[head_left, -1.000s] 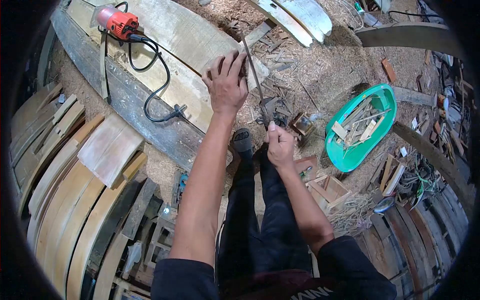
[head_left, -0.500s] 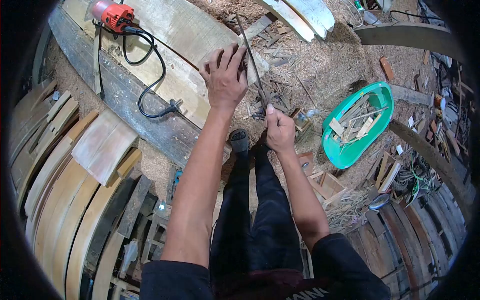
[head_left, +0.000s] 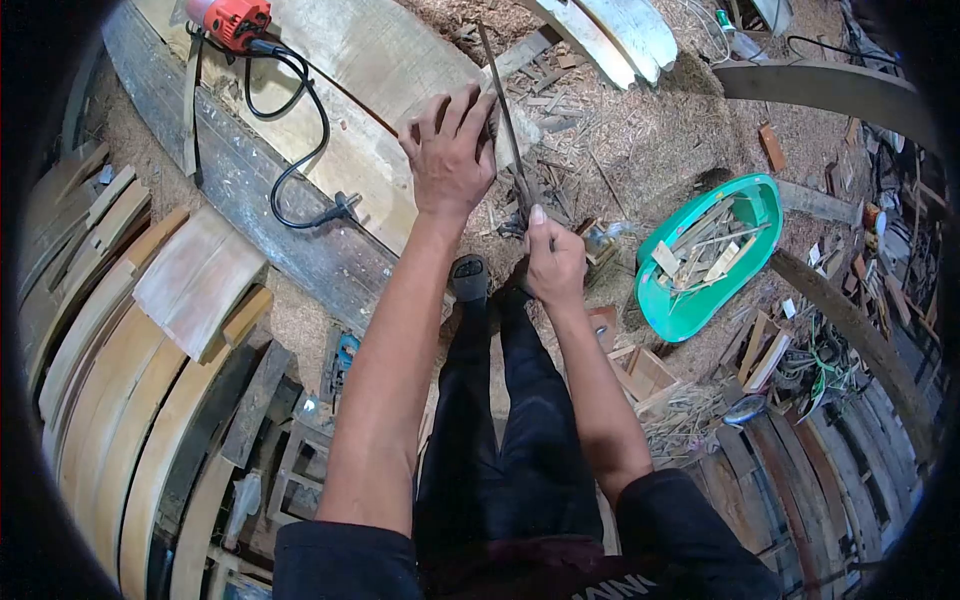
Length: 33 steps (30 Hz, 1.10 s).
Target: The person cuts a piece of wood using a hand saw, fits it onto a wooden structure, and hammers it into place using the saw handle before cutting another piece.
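Observation:
My right hand (head_left: 556, 258) is wrapped around the rear end of a hand saw (head_left: 509, 125), its thumb stretched along the top. The saw's long, dark, narrow blade shows almost edge-on and points away from me, beside the end of a wide pale wooden board (head_left: 400, 55). At that board's near end rests my left hand (head_left: 450, 150), fingers apart and bent over the wood, with nothing visibly grasped. The blade runs just right of the left fingers.
An orange power tool (head_left: 232, 22) with a black cord lies on the boards at upper left. A green tub (head_left: 672, 318) of wood scraps stands at right. Curved planks (head_left: 150, 420) are stacked at left. Sawdust and offcuts cover the floor around my feet.
The view has shifted slightly, so the tub and planks sit a little further left. Both hands keep nearly the same place, and the saw stays beside the board's end.

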Each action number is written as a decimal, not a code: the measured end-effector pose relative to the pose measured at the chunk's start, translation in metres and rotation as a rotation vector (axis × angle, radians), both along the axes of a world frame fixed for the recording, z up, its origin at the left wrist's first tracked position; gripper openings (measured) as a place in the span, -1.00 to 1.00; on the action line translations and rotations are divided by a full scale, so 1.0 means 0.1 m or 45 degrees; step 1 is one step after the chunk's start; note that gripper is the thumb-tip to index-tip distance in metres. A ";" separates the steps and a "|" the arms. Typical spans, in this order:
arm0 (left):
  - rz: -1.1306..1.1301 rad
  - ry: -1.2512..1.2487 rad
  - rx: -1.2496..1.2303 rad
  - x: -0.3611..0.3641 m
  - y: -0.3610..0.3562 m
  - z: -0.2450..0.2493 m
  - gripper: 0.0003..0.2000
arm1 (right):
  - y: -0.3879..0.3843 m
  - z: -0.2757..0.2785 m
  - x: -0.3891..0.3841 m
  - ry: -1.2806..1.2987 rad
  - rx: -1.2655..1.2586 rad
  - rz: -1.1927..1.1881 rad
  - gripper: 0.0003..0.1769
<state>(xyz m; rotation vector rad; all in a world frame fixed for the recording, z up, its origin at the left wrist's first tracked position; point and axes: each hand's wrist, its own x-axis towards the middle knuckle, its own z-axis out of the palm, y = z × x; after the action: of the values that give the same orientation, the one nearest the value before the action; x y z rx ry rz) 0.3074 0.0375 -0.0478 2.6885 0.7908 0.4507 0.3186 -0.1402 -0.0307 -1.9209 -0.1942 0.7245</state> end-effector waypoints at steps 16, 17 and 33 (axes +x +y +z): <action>0.013 0.020 0.005 -0.01 0.00 -0.01 -0.44 | -0.02 0.07 0.06 0.072 0.029 -0.004 -0.44; 0.004 0.009 0.002 0.01 0.00 -0.01 -0.43 | -0.04 0.00 0.05 0.050 0.023 0.006 -0.44; 0.017 0.003 0.014 0.02 -0.02 0.00 -0.42 | -0.08 0.11 0.02 0.097 0.066 -0.006 -0.43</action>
<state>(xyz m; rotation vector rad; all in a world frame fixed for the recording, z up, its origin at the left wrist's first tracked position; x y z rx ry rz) 0.3089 0.0354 -0.0482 2.6959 0.8098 0.4562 0.3207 -0.1480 -0.0193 -1.8405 -0.1599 0.7811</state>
